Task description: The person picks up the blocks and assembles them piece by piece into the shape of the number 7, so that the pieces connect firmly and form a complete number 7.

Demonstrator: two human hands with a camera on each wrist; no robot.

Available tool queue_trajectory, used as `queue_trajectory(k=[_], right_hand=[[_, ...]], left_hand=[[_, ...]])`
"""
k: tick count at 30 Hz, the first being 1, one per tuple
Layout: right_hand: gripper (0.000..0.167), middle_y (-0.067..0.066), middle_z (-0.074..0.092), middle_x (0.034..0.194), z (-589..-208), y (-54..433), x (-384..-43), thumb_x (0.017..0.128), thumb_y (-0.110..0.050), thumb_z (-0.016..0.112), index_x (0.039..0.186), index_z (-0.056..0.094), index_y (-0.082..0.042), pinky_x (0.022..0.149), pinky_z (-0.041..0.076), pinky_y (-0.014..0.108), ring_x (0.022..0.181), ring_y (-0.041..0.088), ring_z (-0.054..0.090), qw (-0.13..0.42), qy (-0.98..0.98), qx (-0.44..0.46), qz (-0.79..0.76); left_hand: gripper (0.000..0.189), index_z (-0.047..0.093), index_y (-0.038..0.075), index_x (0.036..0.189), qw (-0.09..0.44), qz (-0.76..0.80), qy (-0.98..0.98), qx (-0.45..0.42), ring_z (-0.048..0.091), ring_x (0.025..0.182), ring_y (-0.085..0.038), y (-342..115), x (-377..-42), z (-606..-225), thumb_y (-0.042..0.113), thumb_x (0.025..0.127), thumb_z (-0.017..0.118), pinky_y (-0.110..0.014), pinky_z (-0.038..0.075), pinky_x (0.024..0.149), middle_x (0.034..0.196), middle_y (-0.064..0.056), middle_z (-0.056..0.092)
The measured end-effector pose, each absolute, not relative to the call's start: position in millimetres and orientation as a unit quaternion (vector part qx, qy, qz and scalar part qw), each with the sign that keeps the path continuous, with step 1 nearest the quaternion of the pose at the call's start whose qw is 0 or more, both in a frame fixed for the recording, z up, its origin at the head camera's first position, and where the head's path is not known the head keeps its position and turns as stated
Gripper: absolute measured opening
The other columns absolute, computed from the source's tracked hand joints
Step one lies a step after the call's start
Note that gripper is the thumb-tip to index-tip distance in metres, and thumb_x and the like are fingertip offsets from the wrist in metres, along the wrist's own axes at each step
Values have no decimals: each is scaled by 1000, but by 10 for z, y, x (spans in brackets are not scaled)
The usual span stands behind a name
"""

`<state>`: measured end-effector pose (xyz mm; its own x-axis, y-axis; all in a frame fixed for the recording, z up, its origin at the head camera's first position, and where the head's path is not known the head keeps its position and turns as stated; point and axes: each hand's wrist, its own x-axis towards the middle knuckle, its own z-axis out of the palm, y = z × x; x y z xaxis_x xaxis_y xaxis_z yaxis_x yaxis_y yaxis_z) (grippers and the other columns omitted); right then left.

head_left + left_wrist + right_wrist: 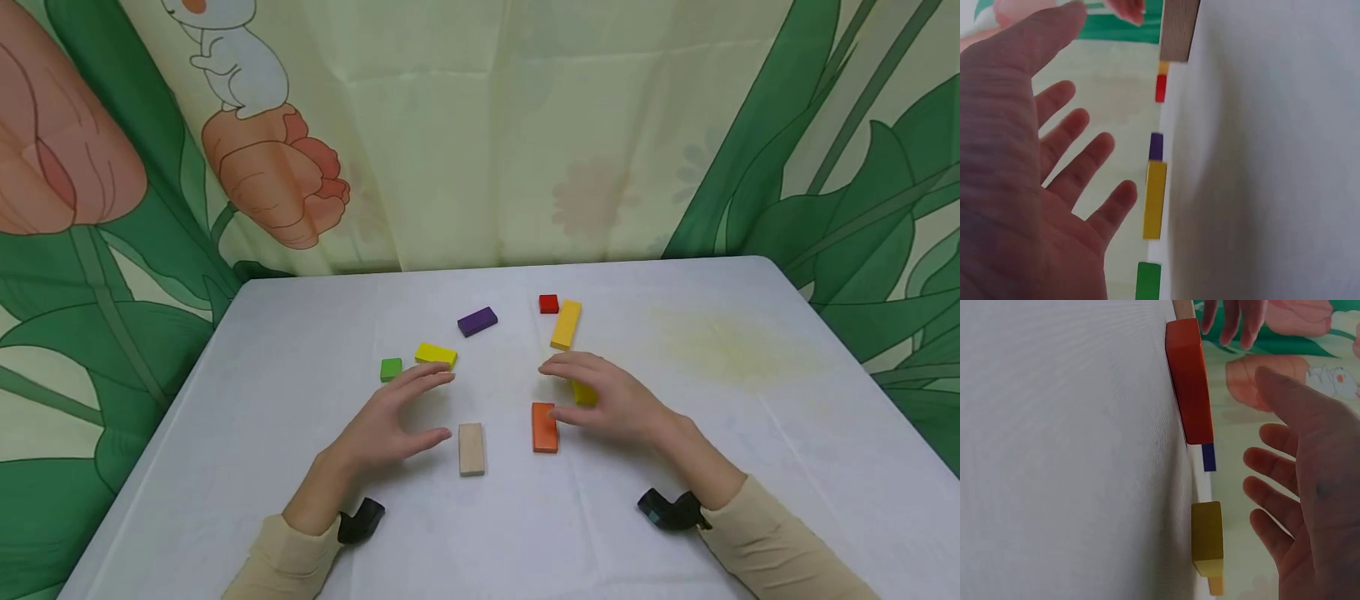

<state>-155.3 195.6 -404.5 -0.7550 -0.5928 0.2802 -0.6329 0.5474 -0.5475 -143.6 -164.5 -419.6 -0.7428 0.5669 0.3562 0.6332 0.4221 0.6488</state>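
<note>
My left hand [386,421] hovers over the table with fingers spread and nothing in it. Close to its fingertips lie a yellow block [436,354] and a small green block [391,369]; a plain wooden block [472,450] lies just right of its thumb. On the other side my right hand [611,396] is held with relaxed, parted fingers, its palm bare in the right wrist view. Its thumb overlaps the edge of an orange block [544,429] in the head view. Partly hidden under that hand is another yellow block [584,393].
Farther back lie a purple block [477,322], a small red block [548,304] and an amber-yellow block [566,325]. A white cloth covers the table [720,333]. Behind it hangs a printed curtain [480,150]. Each wrist wears a black camera [362,522].
</note>
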Motion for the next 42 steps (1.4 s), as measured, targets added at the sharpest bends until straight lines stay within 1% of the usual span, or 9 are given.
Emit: queue_trajectory(k=[4,7,12,17,21,27,31,38,42], right_hand=[[46,-6,61,131,-4067,1924,-1557,87,-26,81,129,68,-14,106,45,45,127,19,53,8,-877,358,320],[43,-7,62,127,-4085,1912,-1563,87,-28,81,127,69,-14,105,45,43,123,17,55,-5,-876,367,314],[39,-8,64,121,-4107,1909,-1574,89,-31,79,124,70,-15,101,48,40,116,14,58,-13,-876,392,280],[37,-8,66,118,-4098,1886,-1563,90,-31,79,123,71,-14,98,49,39,112,13,59,-25,-877,401,264],[37,-7,66,118,-4096,1861,-1553,92,-33,77,123,71,-15,97,50,39,111,14,59,-35,-881,399,252],[37,-7,67,117,-4084,1821,-1548,91,-33,78,123,72,-16,96,51,39,111,14,59,-36,-884,396,246],[37,-6,67,117,-4086,1805,-1566,90,-33,78,123,72,-15,97,51,39,111,14,60,-29,-884,398,242],[36,-3,68,117,-4088,1765,-1615,91,-27,78,123,71,-11,98,49,41,110,17,60,-16,-889,390,238],[36,-2,68,116,-4072,1720,-1661,91,-27,78,122,71,-10,99,48,42,109,18,61,-11,-894,383,232]], left_hand=[[61,62,10,137,14,-415,-829,-374,44,138,-22,-1596,-1404,-4218,20,82,86,-41,37,112,147,-7,52],[58,65,11,133,-10,-418,-825,-381,45,137,-20,-1580,-1386,-4218,21,80,87,-39,37,113,145,-6,54],[54,68,15,129,-55,-391,-833,-388,48,132,-17,-1548,-1368,-4204,26,80,88,-40,40,111,139,0,57],[52,69,21,126,-87,-369,-840,-388,51,127,-11,-1496,-1324,-4208,32,79,89,-37,42,108,133,10,58],[51,70,21,125,-92,-350,-843,-397,52,124,-9,-1451,-1294,-4215,34,80,88,-35,43,107,130,15,58],[46,71,19,123,-82,-339,-849,-397,54,123,-11,-1439,-1274,-4197,29,81,88,-36,45,106,130,12,60],[46,71,18,123,-82,-337,-849,-399,55,123,-11,-1443,-1278,-4192,28,81,87,-35,45,106,130,11,61],[45,71,17,123,-83,-346,-844,-401,56,123,-11,-1390,-1289,-4201,27,82,87,-33,45,105,130,10,62],[44,71,16,124,-84,-347,-843,-403,56,122,-10,-1338,-1304,-4206,27,84,85,-32,45,105,130,10,62]])
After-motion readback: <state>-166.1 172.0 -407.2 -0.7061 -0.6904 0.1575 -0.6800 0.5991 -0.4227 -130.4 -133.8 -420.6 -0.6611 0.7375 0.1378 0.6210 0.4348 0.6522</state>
